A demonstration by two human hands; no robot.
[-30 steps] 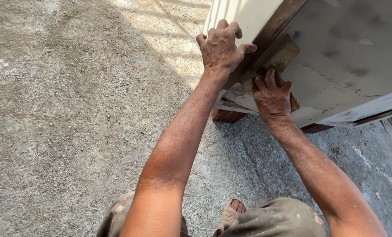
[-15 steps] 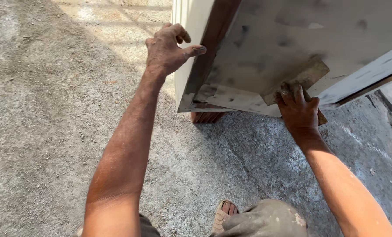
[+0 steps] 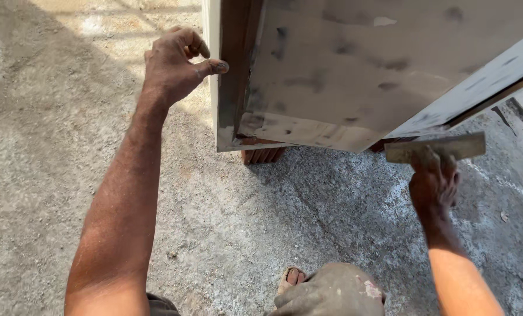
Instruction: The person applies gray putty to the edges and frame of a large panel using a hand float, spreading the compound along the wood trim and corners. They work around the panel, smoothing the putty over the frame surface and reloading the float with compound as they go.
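Right hand point(image 3: 434, 184) grips scraper point(image 3: 436, 147) below panel point(image 3: 355, 70).

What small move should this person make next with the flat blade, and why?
Probably lift the blade in the right hand back onto the coated panel. It now hangs below the panel's lower edge, off the surface, while the left hand steadies the panel's side edge.

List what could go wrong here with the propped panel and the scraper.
The coated panel seems to rest on a small brick at one corner, so it could tip or slide off. The left hand touches the panel's edge only with its thumb, little to stop a slip. The right hand holds the scraper just under the low edge, where it might smear the coat.
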